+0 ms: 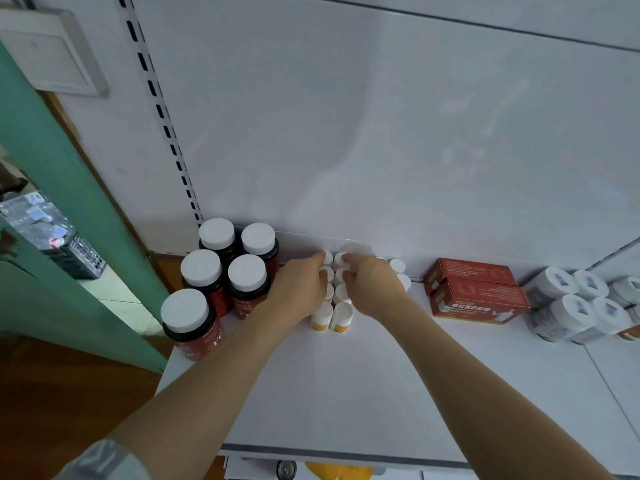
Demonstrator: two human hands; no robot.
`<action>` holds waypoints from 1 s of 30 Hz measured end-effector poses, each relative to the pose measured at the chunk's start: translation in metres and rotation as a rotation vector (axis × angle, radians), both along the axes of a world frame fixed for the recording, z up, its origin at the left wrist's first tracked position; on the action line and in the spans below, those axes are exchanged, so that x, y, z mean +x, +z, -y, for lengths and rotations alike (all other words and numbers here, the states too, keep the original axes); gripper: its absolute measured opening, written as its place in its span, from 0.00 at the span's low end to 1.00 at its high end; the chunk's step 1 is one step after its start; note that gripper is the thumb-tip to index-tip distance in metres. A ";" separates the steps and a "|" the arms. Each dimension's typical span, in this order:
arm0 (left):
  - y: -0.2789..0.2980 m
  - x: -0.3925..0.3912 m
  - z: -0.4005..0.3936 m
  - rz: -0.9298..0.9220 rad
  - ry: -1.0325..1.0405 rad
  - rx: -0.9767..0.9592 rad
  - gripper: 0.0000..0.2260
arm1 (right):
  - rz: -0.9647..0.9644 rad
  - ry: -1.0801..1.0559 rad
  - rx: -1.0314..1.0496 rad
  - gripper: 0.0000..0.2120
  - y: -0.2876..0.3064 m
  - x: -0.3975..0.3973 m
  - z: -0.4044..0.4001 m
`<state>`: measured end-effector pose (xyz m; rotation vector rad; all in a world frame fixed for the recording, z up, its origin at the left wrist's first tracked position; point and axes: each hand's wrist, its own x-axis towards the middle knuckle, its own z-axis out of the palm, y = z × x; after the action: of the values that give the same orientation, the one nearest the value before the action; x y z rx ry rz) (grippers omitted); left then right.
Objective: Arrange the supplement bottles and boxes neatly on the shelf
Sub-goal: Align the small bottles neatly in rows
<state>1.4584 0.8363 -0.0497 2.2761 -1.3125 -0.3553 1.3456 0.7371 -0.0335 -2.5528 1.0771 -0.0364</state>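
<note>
Several small white-capped bottles (341,316) with yellow labels stand in tight rows at the back middle of the white shelf (346,393). My left hand (300,286) lies over the left rows, its fingers curled onto the caps. From the other side, my right hand (373,285) curls its fingertips over the caps of the neighbouring row. Both hands hide the bottles beneath them. Several big dark red bottles (246,272) with white lids stand grouped at the shelf's left end.
Two red boxes (479,301) lie side by side to the right of my hands. Further right stand several white-wrapped bottles (568,315). The white back panel (381,133) rises directly behind the bottles. A green door frame (52,174) stands left of the shelf.
</note>
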 end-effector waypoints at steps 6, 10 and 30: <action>0.002 -0.002 0.002 -0.007 0.009 0.007 0.13 | 0.026 -0.012 -0.007 0.14 0.000 -0.001 -0.004; 0.003 -0.001 0.002 0.002 0.007 0.016 0.15 | 0.067 -0.022 0.000 0.16 -0.002 -0.001 -0.006; 0.001 -0.027 -0.040 0.168 -0.047 -0.032 0.17 | 0.196 0.145 -0.193 0.15 0.004 -0.054 -0.038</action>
<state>1.4318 0.8761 -0.0488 2.2928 -1.4456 -0.1604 1.2914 0.7749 -0.0299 -2.7221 0.8488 -0.3606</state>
